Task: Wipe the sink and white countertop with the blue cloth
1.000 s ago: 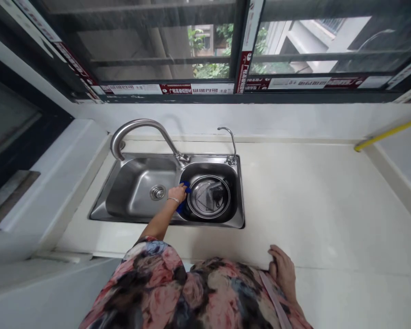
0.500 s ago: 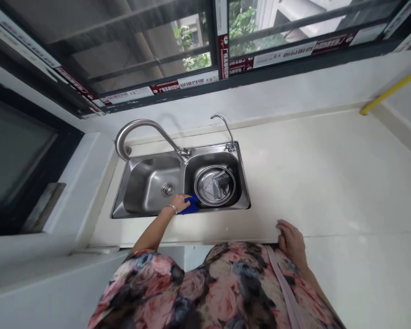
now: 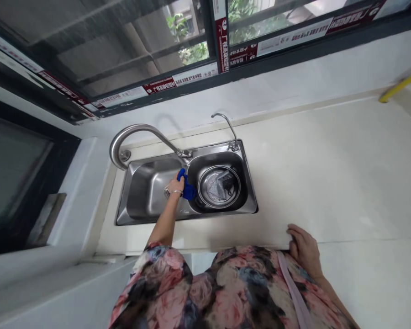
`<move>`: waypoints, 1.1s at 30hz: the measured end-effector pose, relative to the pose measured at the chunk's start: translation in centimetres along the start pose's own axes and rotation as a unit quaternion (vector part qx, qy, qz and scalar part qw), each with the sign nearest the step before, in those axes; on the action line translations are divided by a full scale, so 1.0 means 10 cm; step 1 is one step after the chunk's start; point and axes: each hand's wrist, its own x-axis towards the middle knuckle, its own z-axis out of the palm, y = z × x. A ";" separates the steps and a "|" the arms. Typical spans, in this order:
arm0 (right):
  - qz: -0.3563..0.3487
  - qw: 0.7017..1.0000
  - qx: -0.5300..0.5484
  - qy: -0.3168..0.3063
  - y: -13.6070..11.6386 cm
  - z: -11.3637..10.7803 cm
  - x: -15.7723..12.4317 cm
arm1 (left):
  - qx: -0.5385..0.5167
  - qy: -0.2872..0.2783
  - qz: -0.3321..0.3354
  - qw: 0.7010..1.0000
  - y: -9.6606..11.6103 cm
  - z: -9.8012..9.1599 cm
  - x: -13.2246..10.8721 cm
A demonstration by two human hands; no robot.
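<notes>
My left hand (image 3: 176, 184), with a bracelet at the wrist, is closed on a bunched blue cloth (image 3: 189, 191). It is at the divider between the two bowls of the steel sink (image 3: 140, 217), and part of the cloth hangs toward the right bowl. A round metal strainer basin (image 3: 210, 201) sits in that right bowl, with a crumpled grey item (image 3: 223, 181) inside it. My right hand (image 3: 305, 250) rests at the counter's front edge with its fingers loosely curled; whether anything is under them is hidden.
A large curved faucet (image 3: 137, 128) arches over the left bowl. A thinner tap (image 3: 228, 122) stands at the sink's back right corner. The pale counter (image 3: 329, 173) extends to the right, below a dark-framed window (image 3: 178, 84). A yellow pipe (image 3: 399, 87) runs at the far right.
My left hand has moved the blue cloth from the sink's front rim back along the divider between the bowls. My right hand stays at the counter edge. The view has shifted slightly.
</notes>
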 end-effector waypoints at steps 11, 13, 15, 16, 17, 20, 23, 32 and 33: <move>0.024 0.999 0.001 -0.023 0.02 -0.04 -0.07 | -0.021 0.003 -0.039 0.999 0.26 0.19 0.26; 0.022 0.999 -0.003 -0.025 0.01 -0.05 -0.07 | -0.026 0.000 -0.046 0.999 0.25 0.19 0.32; 0.017 1.000 -0.008 -0.025 0.00 -0.06 -0.06 | -0.035 -0.007 -0.055 0.998 0.23 0.15 0.38; 0.014 1.000 -0.010 -0.025 -0.01 -0.07 -0.05 | -0.040 -0.012 -0.060 0.997 0.22 0.12 0.41; 0.012 1.000 -0.013 -0.025 -0.01 -0.07 -0.05 | -0.046 -0.018 -0.065 0.997 0.20 0.09 0.45; 0.009 0.999 -0.019 -0.027 -0.01 -0.07 -0.06 | -0.059 -0.034 -0.080 0.994 0.18 0.00 0.56; 0.013 0.999 -0.019 -0.029 0.00 -0.07 -0.07 | -0.069 -0.040 -0.088 0.993 0.18 -0.03 0.62; 0.006 1.000 -0.003 -0.026 0.01 -0.09 -0.07 | -0.075 0.043 -0.065 0.994 0.27 0.10 0.41; 0.008 1.000 -0.007 -0.026 0.01 -0.09 -0.07 | -0.074 0.053 -0.062 0.994 0.28 0.12 0.38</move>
